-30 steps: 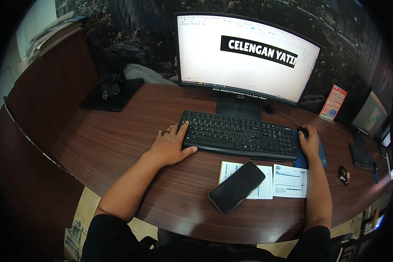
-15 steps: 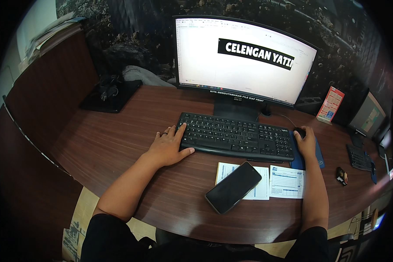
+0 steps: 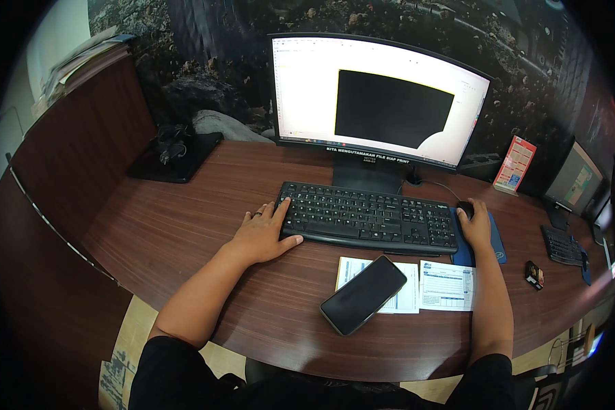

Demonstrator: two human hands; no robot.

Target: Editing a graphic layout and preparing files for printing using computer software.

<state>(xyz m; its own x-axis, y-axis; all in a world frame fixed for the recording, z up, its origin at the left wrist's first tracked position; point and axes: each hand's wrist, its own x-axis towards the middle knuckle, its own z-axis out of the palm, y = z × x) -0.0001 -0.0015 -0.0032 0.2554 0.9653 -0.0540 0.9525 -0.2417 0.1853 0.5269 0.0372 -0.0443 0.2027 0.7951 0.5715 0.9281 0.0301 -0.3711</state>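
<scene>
My left hand (image 3: 258,234) lies spread at the left end of a black keyboard (image 3: 372,217). Its index fingertip touches the keys and the thumb rests by the front edge; a dark ring is on one finger. Farther right, my right hand (image 3: 477,227) is curled over a black computer mouse (image 3: 466,209) on a blue mouse pad (image 3: 497,247). Behind the keyboard stands a monitor (image 3: 302,89), its white screen showing a large black shape with a notched lower right corner. A dark smartphone (image 3: 363,295) lies in front of the keyboard, partly over printed paper forms (image 3: 447,285).
A black flat stand with coiled cable (image 3: 174,154) sits at the back left, beside a wooden partition (image 3: 82,130) topped with stacked papers (image 3: 82,65). On the right are a desk calendar (image 3: 515,165), a small dark box (image 3: 534,276), another keyboard (image 3: 562,244) and a second monitor (image 3: 575,176).
On the screen, the black banner with white lettering has given way to a large plain black shape. The view has shifted slightly; both hands keep their places.
</scene>
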